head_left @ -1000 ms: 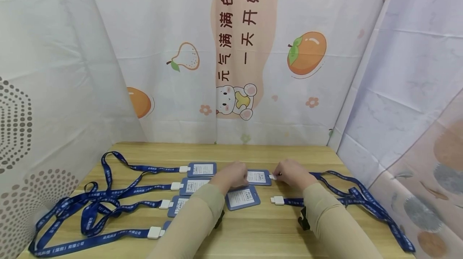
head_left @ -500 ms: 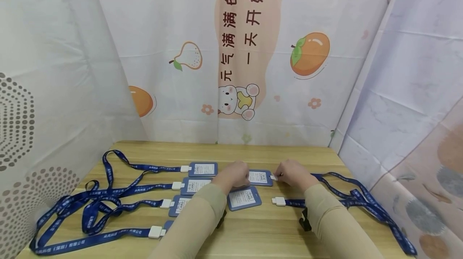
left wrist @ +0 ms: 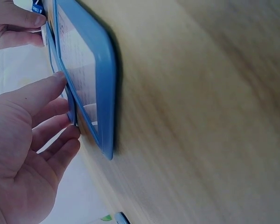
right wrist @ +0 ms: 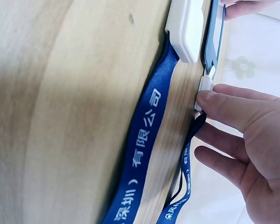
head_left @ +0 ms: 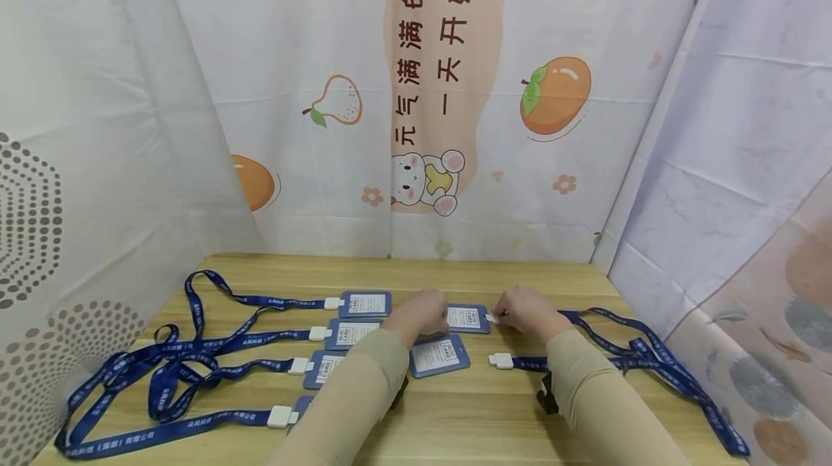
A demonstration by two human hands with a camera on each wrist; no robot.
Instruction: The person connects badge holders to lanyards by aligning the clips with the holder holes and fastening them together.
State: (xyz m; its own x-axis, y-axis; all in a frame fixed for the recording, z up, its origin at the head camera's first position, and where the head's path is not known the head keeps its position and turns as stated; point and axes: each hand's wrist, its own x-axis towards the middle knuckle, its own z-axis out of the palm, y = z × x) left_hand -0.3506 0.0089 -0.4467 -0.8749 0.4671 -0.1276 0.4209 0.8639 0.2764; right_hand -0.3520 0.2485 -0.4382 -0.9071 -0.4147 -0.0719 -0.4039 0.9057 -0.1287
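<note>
In the head view my left hand (head_left: 425, 313) pinches the left end of a blue badge holder (head_left: 468, 318) that lies low over the table. My right hand (head_left: 528, 313) grips the white plastic clip (right wrist: 204, 91) at that holder's right end, thumb on top. From this clip a blue lanyard (right wrist: 186, 158) trails back under the hand. Nearer to me lies a second blue badge holder (head_left: 440, 356), slightly turned, with no strap on it. To its right is a separate white clip (head_left: 500, 360) on another blue lanyard. My left fingertips are partly hidden behind the holders in the left wrist view.
On the left, several badge holders (head_left: 366, 305) lie in a column, joined to blue lanyards (head_left: 214, 419) that tangle toward the left edge. My left sleeve (head_left: 351, 394) covers part of them. Loose lanyard straps (head_left: 689, 383) run to the right edge. A printed curtain (head_left: 292, 177) stands behind the wooden table (head_left: 468, 423).
Hands, badge holders and lanyards hold almost the same positions across the frames. The whole head view shifts slightly.
</note>
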